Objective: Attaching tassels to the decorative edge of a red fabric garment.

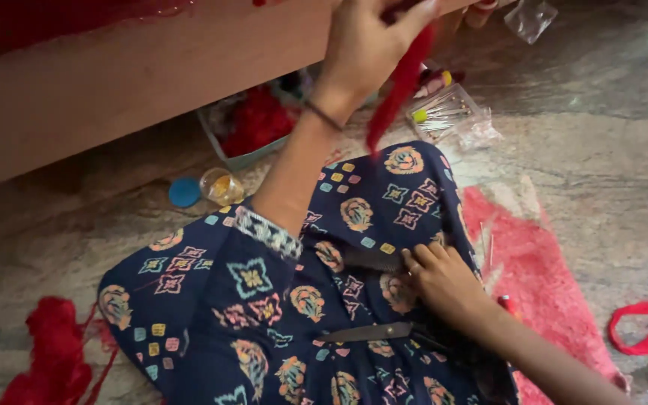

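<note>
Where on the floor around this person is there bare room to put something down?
Bare stone floor lies right of the clear packet of pins and above the pink fuzzy mat. It is crowded by the small open jar, its blue lid and the tray of red fluff.

Bare floor (601, 150) lies open to the right; a needle packet (444, 112) and box (249, 131) crowd the bench edge.

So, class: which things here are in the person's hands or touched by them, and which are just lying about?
In use:
left hand raised, holding red fibre tuft
right hand on a dark comb on the lap
scissors on the lap

Lying about:
small open jar
blue lid
packet of pins
red yarn heap
</note>
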